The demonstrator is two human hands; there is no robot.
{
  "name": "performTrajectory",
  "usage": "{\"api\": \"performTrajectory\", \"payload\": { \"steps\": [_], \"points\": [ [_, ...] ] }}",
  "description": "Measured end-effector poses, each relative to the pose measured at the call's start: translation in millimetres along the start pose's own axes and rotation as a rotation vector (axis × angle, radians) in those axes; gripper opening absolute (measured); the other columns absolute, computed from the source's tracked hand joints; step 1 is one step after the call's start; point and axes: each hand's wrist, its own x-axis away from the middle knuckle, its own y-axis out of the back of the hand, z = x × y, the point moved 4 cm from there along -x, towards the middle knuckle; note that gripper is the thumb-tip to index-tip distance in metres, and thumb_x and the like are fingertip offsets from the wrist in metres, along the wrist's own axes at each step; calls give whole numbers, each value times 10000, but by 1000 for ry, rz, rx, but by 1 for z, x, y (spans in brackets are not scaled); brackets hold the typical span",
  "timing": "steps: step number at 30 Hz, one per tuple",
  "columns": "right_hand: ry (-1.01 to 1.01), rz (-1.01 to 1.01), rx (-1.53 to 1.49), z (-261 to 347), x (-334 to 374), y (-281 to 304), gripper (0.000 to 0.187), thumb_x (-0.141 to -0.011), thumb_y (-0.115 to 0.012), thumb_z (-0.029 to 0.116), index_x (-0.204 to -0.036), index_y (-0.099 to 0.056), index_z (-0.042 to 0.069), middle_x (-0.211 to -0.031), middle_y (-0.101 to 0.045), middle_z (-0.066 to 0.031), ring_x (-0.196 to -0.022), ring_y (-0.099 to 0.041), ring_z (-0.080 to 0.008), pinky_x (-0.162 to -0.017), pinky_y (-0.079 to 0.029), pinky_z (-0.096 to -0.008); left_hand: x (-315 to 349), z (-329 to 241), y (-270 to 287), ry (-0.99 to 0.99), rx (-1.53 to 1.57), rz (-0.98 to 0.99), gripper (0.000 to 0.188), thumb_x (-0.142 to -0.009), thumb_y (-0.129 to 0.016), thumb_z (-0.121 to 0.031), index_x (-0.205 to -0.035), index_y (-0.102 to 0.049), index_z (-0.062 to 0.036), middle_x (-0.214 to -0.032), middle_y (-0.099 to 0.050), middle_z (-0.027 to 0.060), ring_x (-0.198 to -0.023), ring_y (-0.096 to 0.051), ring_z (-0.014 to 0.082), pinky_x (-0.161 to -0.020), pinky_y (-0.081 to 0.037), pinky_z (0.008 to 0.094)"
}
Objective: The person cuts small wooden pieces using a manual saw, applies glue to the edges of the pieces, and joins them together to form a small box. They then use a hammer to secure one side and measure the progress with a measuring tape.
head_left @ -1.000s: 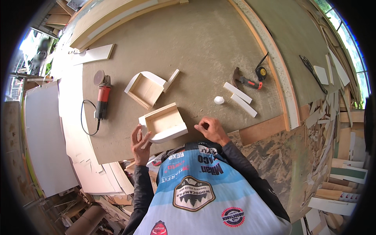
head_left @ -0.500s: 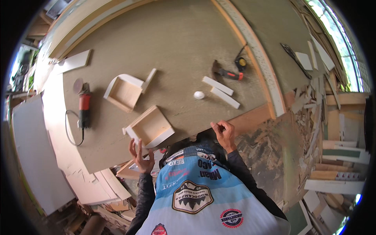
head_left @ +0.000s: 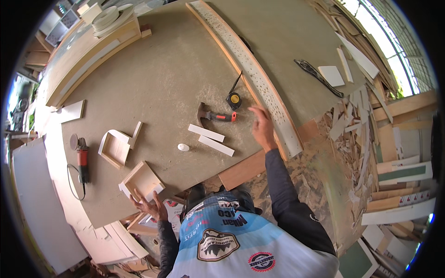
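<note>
The person's left hand (head_left: 149, 207) has its grip spread, fingers parted at the near side of an open wooden box (head_left: 147, 177) with white edging; the fingertips seem to touch it, but nothing is clasped. The box sits close to the near edge of the bench (head_left: 157, 83), so I'd worry that a careless push from those loose fingers could tip it over the side. The right hand (head_left: 263, 126) is stretched out, its grip slack, fingers slightly bent and nothing visible in them. Just beyond its fingertips lie a tape measure (head_left: 234, 100) and a hammer (head_left: 218, 117); a hasty snatch there might knock the hammer's head into the two white strips (head_left: 206, 133) beside it and mark them. A small white bottle (head_left: 183, 147) near the strips looks easy to send rolling with a sleeve. Past the first box, a second box (head_left: 115, 149) rests apart. Farther left lies an angle grinder (head_left: 82, 159), its disc bare and its cord (head_left: 69, 177) looped, which could snag an arm and drag the tool.
</note>
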Motion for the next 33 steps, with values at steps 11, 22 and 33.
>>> {"api": "performTrajectory", "payload": {
  "steps": [11, 22, 33],
  "points": [
    [341, 594, 150, -38, -97, -75, 696, -782, -750, -16, -1412, -570, 219, -1611, -400, -94, -1389, -482, -364, -1135, -457, -465, 59, -128, 5, 77, 288, -21, 536, -843, -707, -26, -1374, -640, -66, -1474, -504, 187, -1400, -461, 352, -1135, -390, 466],
    [-410, -253, -862, 46, 32, 25, 517, -1034, -456, 413, -1293, -629, 0, -1097, -665, -52, -910, -600, -153, -802, -470, -284, 10, -178, 20, 299, 1065, 673, 276, -1040, -622, -138, -1261, -649, 25, -1109, -675, 83, -1013, -656, 143, -888, -514, 282],
    [-151, 419, -441, 246, 176, -52, 469, -948, -674, 353, -1235, -586, -7, -1160, -609, -204, -1040, -630, -412, -883, -519, -452, -16, -118, -3, 42, 882, 1349, 232, -963, -746, -106, -1121, -641, 29, -977, -700, 49, -902, -629, 92, -803, -530, 272]
  ]
}}
